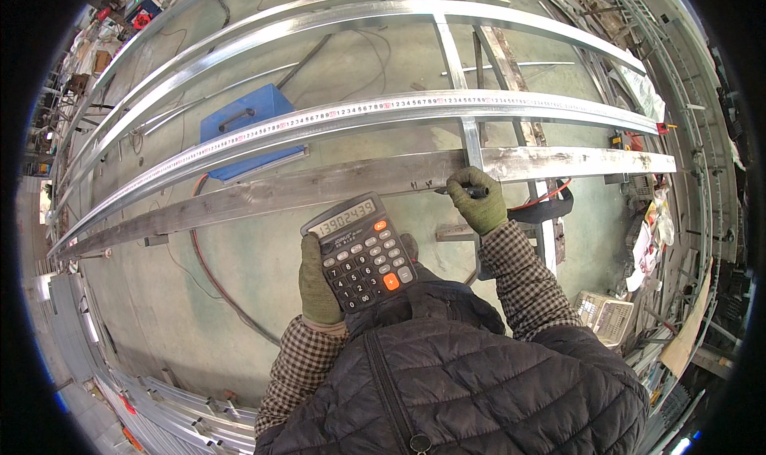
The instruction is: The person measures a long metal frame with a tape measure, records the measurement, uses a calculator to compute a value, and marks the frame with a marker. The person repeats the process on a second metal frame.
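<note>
A black desk calculator (361,255) with orange keys and a lit number display rests in my left hand (319,289), which wears a green glove and grips its left side. My right hand (480,201), gloved in the same green, is closed round a black marker pen (474,191). The pen's tip lies by the near edge of a wide grey metal bar (351,177), close to some dark handwritten marks on it. Just beyond this bar, a tape measure's white blade (359,109) stretches along a shiny metal tube (415,113).
More long metal tubes (343,16) run across the far side, joined by a crosspiece (448,48). Under the tubes stands a blue box (247,116) with a handle. Cables (215,271) trail over the floor. A pale plastic crate (602,318) sits at the right.
</note>
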### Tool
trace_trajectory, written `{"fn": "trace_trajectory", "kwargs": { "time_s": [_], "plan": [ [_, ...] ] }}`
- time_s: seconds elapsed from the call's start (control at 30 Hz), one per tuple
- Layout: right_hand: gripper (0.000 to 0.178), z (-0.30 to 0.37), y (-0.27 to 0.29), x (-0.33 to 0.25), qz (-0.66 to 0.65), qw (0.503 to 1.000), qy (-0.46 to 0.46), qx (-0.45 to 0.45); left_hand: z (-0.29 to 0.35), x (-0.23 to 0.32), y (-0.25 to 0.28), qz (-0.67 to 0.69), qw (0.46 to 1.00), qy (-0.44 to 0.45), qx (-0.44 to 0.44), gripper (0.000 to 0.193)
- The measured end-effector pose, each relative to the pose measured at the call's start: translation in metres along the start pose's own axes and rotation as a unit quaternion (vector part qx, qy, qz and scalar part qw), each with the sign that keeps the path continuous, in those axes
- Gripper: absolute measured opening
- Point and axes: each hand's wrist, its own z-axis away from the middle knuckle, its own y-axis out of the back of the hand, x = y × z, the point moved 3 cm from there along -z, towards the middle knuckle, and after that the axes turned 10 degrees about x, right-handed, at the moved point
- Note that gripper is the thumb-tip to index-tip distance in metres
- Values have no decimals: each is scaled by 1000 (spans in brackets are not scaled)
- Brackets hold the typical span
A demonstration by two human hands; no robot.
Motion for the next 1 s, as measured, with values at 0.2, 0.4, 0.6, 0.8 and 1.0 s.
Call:
{"fn": "trace_trajectory", "kwargs": {
  "time_s": [0.2,0.4,0.6,0.8,1.0],
  "plan": [
    [11,0,-1,0,-1,1000,12,4,0,-2,1,22,1000,4,-7,74],
    [11,0,-1,1,-5,1000,24,3,-1,-2,-4,32,999,9,-24,75],
    [11,-1,-1,2,0,1000,31,0,0,0,-8,27,999,8,-24,75],
    [10,0,-2,2,-16,1000,7,1,0,1,-6,23,999,4,-36,74],
    [9,-1,-2,3,-22,1000,5,-4,-1,1,-3,-1,1000,-6,-7,74]
  ]
}}
